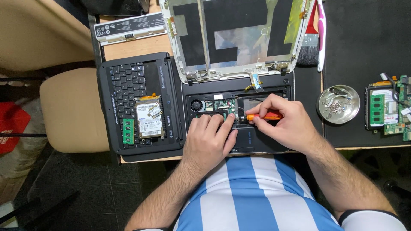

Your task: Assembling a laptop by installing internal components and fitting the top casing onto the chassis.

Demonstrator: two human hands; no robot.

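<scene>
Wore a blue and white striped shirt (252,192), closest to the camera. Rested the left hand (208,140) flat on the opened laptop base (257,143), fingers pressed close together, fingertips touching the edge of the open part. Pinched an orange screwdriver (264,116) in the right hand (280,122), fingers curled around it, tip pointing left into the laptop near the green circuit board (226,104). Showed a small round fan (196,105) just left of that board.

To the left, lay a black keyboard panel (128,85) with a silver hard drive (149,117) and a green memory stick (128,131) on top. To the right, sat a round metal dish (339,104) full of tiny screws, and beside it another green circuit board (387,111).

Farther back, leaned the bare screen lid (235,38), still joined to the base. Beyond, lay a long white battery (130,26) on the left and a pink brush (319,30) on the right.
</scene>
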